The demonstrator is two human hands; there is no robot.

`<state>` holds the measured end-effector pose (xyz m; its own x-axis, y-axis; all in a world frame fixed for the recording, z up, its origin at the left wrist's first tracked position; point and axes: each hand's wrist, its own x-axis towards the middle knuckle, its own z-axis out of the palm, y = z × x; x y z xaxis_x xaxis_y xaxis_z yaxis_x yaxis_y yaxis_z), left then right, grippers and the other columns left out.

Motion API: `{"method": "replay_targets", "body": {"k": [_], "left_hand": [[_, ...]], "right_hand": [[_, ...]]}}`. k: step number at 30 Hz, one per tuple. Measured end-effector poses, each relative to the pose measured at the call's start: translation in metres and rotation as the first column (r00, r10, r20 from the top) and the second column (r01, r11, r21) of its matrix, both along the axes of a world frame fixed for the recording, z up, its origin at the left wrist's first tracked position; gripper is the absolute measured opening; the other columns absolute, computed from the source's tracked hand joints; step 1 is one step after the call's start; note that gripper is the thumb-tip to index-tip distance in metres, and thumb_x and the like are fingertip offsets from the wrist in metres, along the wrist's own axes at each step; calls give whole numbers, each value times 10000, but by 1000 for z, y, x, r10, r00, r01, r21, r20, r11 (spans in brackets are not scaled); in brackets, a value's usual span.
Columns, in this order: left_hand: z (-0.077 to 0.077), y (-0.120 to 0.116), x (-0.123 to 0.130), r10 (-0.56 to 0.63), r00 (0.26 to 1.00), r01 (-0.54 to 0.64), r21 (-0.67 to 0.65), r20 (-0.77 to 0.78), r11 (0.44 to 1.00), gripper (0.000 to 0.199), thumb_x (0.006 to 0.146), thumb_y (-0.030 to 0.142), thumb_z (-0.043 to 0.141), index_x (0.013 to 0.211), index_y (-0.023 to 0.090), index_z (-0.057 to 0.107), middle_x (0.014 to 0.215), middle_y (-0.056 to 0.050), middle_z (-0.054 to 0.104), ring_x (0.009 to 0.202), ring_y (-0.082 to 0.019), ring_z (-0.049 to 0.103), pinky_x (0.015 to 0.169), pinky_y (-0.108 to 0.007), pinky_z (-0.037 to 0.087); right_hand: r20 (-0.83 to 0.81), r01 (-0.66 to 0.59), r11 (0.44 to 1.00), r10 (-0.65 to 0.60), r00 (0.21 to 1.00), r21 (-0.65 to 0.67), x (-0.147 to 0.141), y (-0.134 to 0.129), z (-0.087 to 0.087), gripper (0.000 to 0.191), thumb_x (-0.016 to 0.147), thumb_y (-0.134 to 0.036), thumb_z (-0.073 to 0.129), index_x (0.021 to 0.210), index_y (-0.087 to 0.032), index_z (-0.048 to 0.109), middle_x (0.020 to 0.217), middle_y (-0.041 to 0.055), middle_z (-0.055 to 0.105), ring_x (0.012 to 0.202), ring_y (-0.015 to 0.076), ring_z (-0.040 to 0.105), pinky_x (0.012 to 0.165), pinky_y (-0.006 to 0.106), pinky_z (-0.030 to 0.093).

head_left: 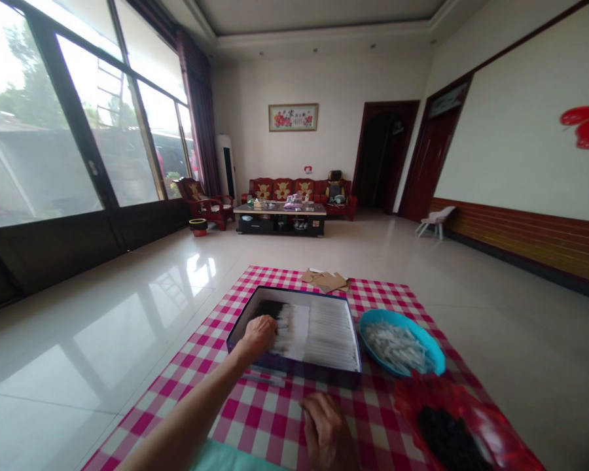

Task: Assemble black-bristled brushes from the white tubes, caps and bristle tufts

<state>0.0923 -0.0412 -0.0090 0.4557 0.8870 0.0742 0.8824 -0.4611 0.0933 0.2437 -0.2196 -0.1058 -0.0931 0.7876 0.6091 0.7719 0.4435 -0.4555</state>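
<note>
My left hand [261, 332] reaches into the left part of a shallow dark-blue box [319, 375]. Its fingers are bent together beside a row of slim whitish sticks [285, 327]; whatever is between the fingertips is hidden. A longer row of thin white tube-like pieces [330, 330] fills the right side of the box, and dark material [267, 310] lies at its left. My right hand [326, 428] is low over the table in front of the box, fingers curled inward, its grip hidden from me. Between box and table edge lies a clear strip [267, 377].
A blue basin [439, 353] of translucent whitish pieces stands right of the box. Nearer, a red container [495, 425] holds black bits. Brown cardboard scraps [326, 280] lie at the back of the checked tablecloth [196, 376]. Pale green material [230, 458] shows at the front edge.
</note>
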Motion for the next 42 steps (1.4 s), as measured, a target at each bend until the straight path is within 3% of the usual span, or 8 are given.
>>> {"method": "replay_targets", "body": {"k": [4,10,17,23,27,31,38,42], "left_hand": [[-1,16,10,-75,997,75,-34,-3,997,182,750,169,541,806,180,714,754,-82,677,785,-210,648,693,-272,481],[-1,4,48,-278,955,279,5,100,960,301,857,286,501,1135,248,610,976,-58,654,958,-181,603,861,-281,447],[-7,-5,73,-307,939,308,17,156,951,233,842,245,518,1010,197,671,940,-97,638,821,-196,615,761,-316,482],[12,-22,54,-298,924,289,76,241,954,226,854,252,506,1012,215,664,966,-53,627,821,-163,611,756,-263,462],[21,-64,24,-363,862,337,133,355,932,212,875,243,478,978,208,660,873,-29,619,781,-136,598,731,-220,438],[11,-112,-2,-382,787,396,78,484,915,208,879,224,462,904,211,668,782,-26,597,710,-132,578,647,-212,409],[-9,-129,-14,-312,758,386,-8,572,923,210,855,200,474,801,187,676,721,-33,578,663,-135,543,605,-226,370],[-21,-126,-4,-96,536,334,-107,839,937,132,792,274,585,786,171,669,661,-9,561,614,-121,496,591,-225,362]], "right_hand": [[-32,10,1000,-11,999,-20,-1,1,-1,245,848,-77,400,930,-219,583,849,45,605,791,196,583,706,318,469],[-41,4,1000,-5,999,-30,-1,0,2,241,869,-96,378,909,-202,591,848,56,606,796,193,589,711,322,480],[-34,1,1000,-1,999,0,-1,0,3,238,866,-97,378,916,-201,586,846,54,607,799,192,596,710,332,500],[-24,121,969,-118,993,215,3,1,6,287,870,-122,421,1126,-183,538,1019,101,619,958,220,596,801,364,512],[-48,257,893,-258,965,370,5,-1,15,454,856,-125,445,1302,-205,418,1271,149,514,1228,311,434,961,537,387],[-19,311,887,-324,946,340,-1,-6,20,443,874,-156,420,1313,-218,403,1290,152,526,1266,352,399,998,636,254],[144,181,924,-241,960,337,2,-2,6,314,879,-173,460,1180,-236,525,1056,75,679,1046,284,602,1022,554,264],[47,162,925,-189,981,344,-1,-1,5,248,885,-184,493,1126,-211,548,964,79,678,890,228,643,870,417,463]]}}
